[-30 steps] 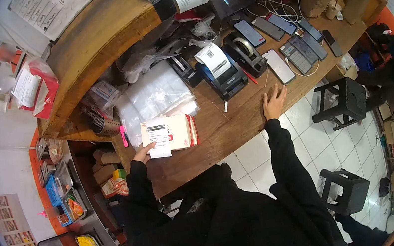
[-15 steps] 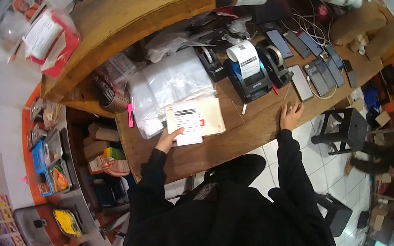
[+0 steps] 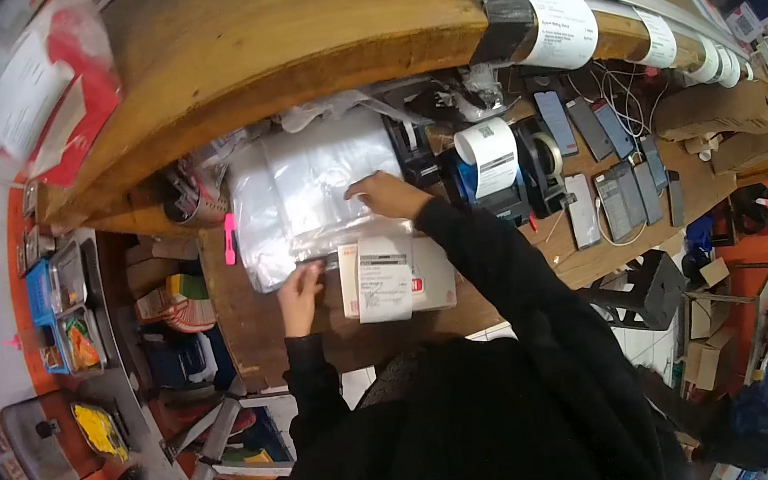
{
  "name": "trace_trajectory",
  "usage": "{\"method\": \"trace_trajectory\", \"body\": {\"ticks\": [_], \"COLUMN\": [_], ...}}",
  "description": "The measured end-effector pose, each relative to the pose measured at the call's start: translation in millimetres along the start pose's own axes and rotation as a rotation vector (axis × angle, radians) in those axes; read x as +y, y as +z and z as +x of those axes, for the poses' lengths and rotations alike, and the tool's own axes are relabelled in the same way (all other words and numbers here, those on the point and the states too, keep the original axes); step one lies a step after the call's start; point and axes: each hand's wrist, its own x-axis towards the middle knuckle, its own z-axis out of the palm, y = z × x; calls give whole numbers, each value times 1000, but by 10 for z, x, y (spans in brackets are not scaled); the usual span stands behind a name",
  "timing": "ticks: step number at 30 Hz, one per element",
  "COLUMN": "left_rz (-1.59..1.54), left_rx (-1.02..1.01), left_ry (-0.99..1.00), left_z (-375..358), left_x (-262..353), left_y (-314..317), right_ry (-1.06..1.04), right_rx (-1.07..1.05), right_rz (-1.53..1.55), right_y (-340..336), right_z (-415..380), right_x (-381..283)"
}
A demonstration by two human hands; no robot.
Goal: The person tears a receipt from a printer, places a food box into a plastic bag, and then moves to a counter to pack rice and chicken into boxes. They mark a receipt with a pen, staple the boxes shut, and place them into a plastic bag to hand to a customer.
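Note:
A stack of clear plastic bags lies on the wooden desk. My right hand reaches across it, fingers stretched out to the left and touching the upper bag. By the stack's lower edge is my left hand, its fingers pointing up and slightly apart, with nothing visible in them. Just right of my left hand, a flat cream box rests on the desk. A printed paper slip lies over the box and overhangs its front edge.
A label printer with a printed strip stands right of the bags, between tape dispensers. Several phones and white cables lie farther right. A pink highlighter is at the left. A raised wooden shelf overhangs the back.
My left hand has let go of the box and slip and moved left. My right hand has left the desk's right side and reached onto the bags. The view has shifted.

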Motion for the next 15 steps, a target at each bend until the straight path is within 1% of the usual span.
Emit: {"method": "trace_trajectory", "body": {"ticks": [1,2,4,5,7,8,9,10,12,15], "left_rz": [153,151,175,273,565,554,544,556,628,768], "left_rx": [84,82,61,49,57,52,50,11,-2,11], "left_ry": [121,118,331,467,671,656,638,651,693,723], "left_z": [79,178,382,465,644,688,717,762,798,754], "left_x": [-9,-12,8,70,58,50,32,12,7,14], "left_y": [-22,24,141,203,256,287,312,325,349,411], "right_ry": [-50,-47,-434,-439,-228,-164,-180,-171,-148,-233], "right_rx": [-60,-63,77,77,-323,-374,-375,-255,-8,-38], "right_rz": [-95,-94,-375,-357,-564,-628,-615,-680,-801,-730], "right_y": [150,259,439,432,264,253,307,371,496,472], "right_z": [123,198,320,351,372,390,393,387,398,391], "right_x": [220,382,564,538,367,289,284,261,267,351]}}
